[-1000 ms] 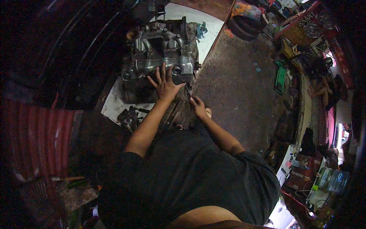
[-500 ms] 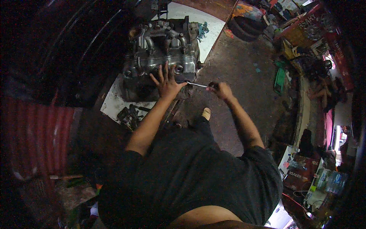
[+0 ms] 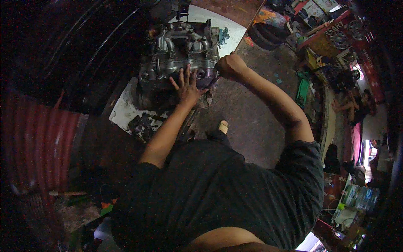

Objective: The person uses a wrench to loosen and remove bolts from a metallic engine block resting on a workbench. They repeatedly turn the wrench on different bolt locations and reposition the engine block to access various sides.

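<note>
A grey metal engine (image 3: pixel 172 66) with curved pipe-like castings sits in front of me. My left hand (image 3: pixel 188 90) lies on its near side with the fingers spread, its thumb reaching toward the head of a wrench (image 3: pixel 213 82). Closed in a fist, my right hand (image 3: pixel 232 66) grips the far end of that wrench at the engine's right corner. The wrench slants up from the left thumb to the right fist. It looks dark from here, and the part inside my fist is hidden.
Beneath the engine is a white board (image 3: pixel 233 31), with dark metal parts (image 3: pixel 142 124) on its near left corner. A black tire (image 3: pixel 268 35) lies on the floor beyond. Cluttered shelving (image 3: pixel 331 38) lines the right side; red corrugated sheeting (image 3: pixel 40 147) stands at left.
My right hand has swung the wrench handle away from me and to the left, up beside the engine. The left hand stays spread in nearly the same place.
</note>
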### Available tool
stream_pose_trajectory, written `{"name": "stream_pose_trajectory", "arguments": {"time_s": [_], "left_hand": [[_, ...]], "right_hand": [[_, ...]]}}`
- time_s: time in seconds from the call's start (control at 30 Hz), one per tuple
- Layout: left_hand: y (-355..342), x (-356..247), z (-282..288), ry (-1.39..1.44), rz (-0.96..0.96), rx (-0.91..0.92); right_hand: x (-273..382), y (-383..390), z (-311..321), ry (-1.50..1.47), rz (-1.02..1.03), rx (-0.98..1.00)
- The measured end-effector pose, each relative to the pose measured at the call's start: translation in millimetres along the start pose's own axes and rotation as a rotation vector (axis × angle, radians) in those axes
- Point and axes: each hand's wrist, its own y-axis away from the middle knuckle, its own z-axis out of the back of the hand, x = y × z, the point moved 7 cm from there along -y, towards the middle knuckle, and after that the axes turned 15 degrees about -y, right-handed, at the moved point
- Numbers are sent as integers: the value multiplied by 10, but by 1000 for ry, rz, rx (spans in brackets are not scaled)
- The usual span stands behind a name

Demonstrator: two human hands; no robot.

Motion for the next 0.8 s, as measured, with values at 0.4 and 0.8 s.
{"name": "stream_pose_trajectory", "arguments": {"time_s": [0.4, 0.8], "left_hand": [[23, 48, -10, -68, -4, 50], [-21, -7, 30, -42, -23, 62]], "right_hand": [[226, 732, -126, -156, -320, 3], [822, 1140, -2680, -2024, -987, -590]]}}
